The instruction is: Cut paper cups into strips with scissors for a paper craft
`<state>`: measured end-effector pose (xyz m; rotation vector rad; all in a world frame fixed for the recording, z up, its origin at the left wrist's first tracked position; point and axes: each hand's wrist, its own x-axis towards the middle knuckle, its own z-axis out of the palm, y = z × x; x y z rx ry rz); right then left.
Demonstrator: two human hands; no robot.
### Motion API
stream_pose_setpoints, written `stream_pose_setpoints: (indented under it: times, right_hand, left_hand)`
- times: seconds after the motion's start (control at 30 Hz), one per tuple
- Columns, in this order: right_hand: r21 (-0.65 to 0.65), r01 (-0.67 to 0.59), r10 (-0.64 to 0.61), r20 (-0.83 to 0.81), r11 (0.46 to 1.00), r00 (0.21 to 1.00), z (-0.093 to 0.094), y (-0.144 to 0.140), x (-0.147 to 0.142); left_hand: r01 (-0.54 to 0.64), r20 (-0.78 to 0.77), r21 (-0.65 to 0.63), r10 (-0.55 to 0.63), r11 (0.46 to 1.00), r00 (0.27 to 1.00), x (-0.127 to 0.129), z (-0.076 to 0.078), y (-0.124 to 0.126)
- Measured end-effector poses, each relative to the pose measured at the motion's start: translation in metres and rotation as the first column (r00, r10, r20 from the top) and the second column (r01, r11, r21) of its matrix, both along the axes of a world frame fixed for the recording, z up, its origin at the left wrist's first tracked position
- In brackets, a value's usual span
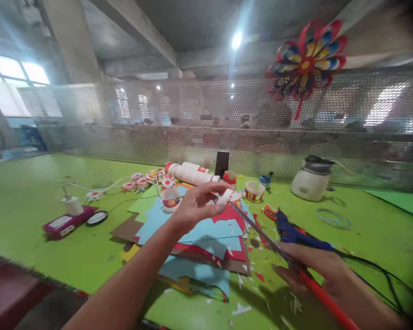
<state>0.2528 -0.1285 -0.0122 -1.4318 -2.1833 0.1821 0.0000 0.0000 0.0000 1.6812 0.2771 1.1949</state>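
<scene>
My left hand is raised over the stacked papers, with its thumb and fingers pinching a small white paper piece. In my right hand are long scissors with red handles. Their blades point up and left, and the tips are close to the white piece; I cannot tell whether they touch it. Light blue sheets lie below my left hand, on top of red and brown sheets. A paper cup stands just beyond my left wrist. White and red scraps litter the green table.
A blue glue gun with a black cable lies beside my right hand. Farther back are stacked paper cups, a cut cup, a white jar and a wire ring. Paper flowers and a purple box are left.
</scene>
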Motion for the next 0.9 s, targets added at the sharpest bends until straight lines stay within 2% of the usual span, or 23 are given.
stream_pose_setpoints:
  times: [0.13, 0.3, 0.47, 0.63, 0.77, 0.9]
  right_hand:
    - [-0.008, -0.008, 0.007, -0.043, 1.0, 0.999, 0.004, 0.001, -0.004]
    - [-0.113, -0.022, 0.009, -0.119, 0.993, 0.993, 0.007, -0.001, -0.009]
    - [-0.156, -0.051, 0.029, -0.141, 0.986, 0.99, 0.012, -0.004, -0.014]
    - [-0.079, -0.069, 0.06, -0.108, 0.994, 0.992, 0.013, -0.009, -0.016]
    - [0.02, -0.054, 0.055, -0.061, 0.998, 0.997, 0.011, -0.009, -0.015]
    - [0.067, -0.04, 0.042, -0.039, 0.997, 0.998, 0.009, -0.007, -0.013]
  left_hand:
    - [-0.015, -0.002, -0.012, 0.015, 1.0, 1.0, -0.001, 0.002, -0.002]
    - [0.009, 0.005, -0.03, -0.009, 1.0, 1.0, -0.002, 0.004, -0.003]
    - [0.046, 0.077, -0.026, -0.044, 0.999, 0.996, -0.002, 0.005, -0.004]
    - [0.085, 0.089, 0.034, -0.088, 0.996, 0.992, -0.003, 0.007, -0.003]
    - [0.076, 0.085, 0.046, -0.079, 0.996, 0.993, -0.005, 0.007, -0.002]
    - [0.075, 0.075, 0.058, -0.079, 0.996, 0.994, -0.007, 0.007, -0.001]
